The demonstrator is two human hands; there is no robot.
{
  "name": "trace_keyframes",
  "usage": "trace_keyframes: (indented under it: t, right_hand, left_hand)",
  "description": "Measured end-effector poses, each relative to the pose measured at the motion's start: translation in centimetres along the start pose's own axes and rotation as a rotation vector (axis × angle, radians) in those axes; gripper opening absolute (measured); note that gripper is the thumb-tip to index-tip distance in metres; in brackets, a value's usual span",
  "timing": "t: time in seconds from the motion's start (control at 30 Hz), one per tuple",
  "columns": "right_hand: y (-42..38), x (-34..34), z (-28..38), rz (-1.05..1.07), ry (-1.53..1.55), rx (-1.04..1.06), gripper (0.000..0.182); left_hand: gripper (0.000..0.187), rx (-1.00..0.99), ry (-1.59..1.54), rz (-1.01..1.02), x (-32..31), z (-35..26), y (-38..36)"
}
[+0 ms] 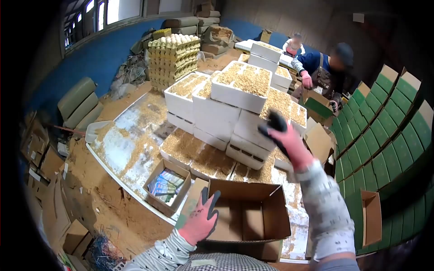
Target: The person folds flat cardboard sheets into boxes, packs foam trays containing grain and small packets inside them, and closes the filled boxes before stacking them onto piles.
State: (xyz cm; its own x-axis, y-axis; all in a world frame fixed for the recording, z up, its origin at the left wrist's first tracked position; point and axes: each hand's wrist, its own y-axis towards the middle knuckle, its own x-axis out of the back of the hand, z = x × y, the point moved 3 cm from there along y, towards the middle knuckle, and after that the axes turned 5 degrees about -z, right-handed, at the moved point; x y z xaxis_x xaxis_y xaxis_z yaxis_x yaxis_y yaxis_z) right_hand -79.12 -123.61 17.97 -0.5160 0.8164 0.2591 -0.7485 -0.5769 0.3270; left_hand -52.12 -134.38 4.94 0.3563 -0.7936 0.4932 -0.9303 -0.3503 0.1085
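An open, empty cardboard box (pixel 251 210) stands right in front of me. My left hand (pixel 199 220), in a pink glove with dark fingertips, rests at the box's left side by its flap, fingers spread. My right hand (pixel 282 133), gloved the same way, is raised beside the stacked white foam boxes (pixel 217 118), with its fingers slightly blurred and nothing visible in it. The foam box on top (pixel 242 79) is filled with sawdust-like material. Left of the empty box is a small carton (pixel 167 186) holding printed cards or packets.
Stacked egg trays (pixel 174 61) with pale eggs stand at the back left. Rows of green boxes (pixel 384 131) line the right side. A co-worker (pixel 323 67) handles a green box at the back right, with another person (pixel 294 45) farther off. Cushions (pixel 80 101) lie left.
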Motion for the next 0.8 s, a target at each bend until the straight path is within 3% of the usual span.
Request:
trace_keyframes:
  t: [0.03, 0.1, 0.17, 0.27, 0.3, 0.33, 0.43, 0.47, 0.53, 0.6, 0.63, 0.7, 0.77, 0.8]
  right_hand:
    - [3.4, 0.0, 0.4, -0.133, -0.434, 0.203, 0.078]
    - [8.0, -1.4, -2.1, -0.297, -1.204, 0.024, 0.096]
    - [11.5, -1.4, -3.9, -0.319, -1.029, -0.141, 0.086]
    - [14.8, -1.1, -7.7, -0.490, 0.016, 0.144, 0.063]
    - [14.8, -2.8, -5.9, -0.500, 0.211, 0.195, 0.053]
    - [14.4, -3.2, -4.2, -0.417, 0.230, 0.045, 0.050]
    - [18.7, -1.2, -7.6, -0.296, 0.563, -0.333, 0.044]
    - [18.1, -0.5, -7.2, -0.274, 0.421, -0.401, 0.042]
    - [18.2, 2.7, -8.7, -0.095, -0.164, 0.128, 0.032]
    - [15.6, 2.1, -6.4, -0.177, 0.116, -0.271, 0.027]
    - [11.8, 1.7, -4.0, -0.231, 0.275, -0.348, 0.024]
    - [5.1, 3.7, -3.4, -0.360, 0.361, -0.430, 0.020]
    - [-0.1, 7.2, -6.1, -0.139, 0.552, -0.534, 0.029]
    - [-3.6, 7.7, -6.8, -0.230, 0.574, -0.442, 0.026]
  left_hand:
    - [0.058, 0.005, -0.064, -0.001, 0.3, 0.5, 0.0]
    - [0.057, 0.032, -0.111, 0.007, 0.8, 1.2, 0.1]
    - [0.055, 0.050, -0.101, -0.015, 1.4, 0.9, 0.2]
    - [0.056, 0.005, -0.136, 0.018, 1.4, 1.6, 1.0]
    - [0.057, 0.002, -0.130, 0.031, 1.4, 1.4, 1.3]
    - [0.057, 0.017, -0.123, 0.040, 1.1, 1.4, 1.4]
    - [0.058, 0.023, -0.084, 0.057, 0.7, 1.2, 1.6]
    - [0.058, 0.003, -0.075, 0.054, 0.6, 1.3, 1.6]
    - [0.059, -0.023, -0.048, 0.066, 0.4, 1.6, 1.5]
    - [0.062, 0.091, -0.077, 0.146, 0.6, 1.6, 1.9]
    - [0.062, 0.117, -0.086, 0.167, 0.4, 2.1, 2.2]
    - [0.062, -0.006, -0.149, 0.180, -0.5, 3.7, 3.4]
    - [0.061, -0.054, -0.007, 0.225, -0.2, 3.4, 5.3]
    - [0.060, -0.039, 0.009, 0.270, 0.0, 3.5, 6.0]
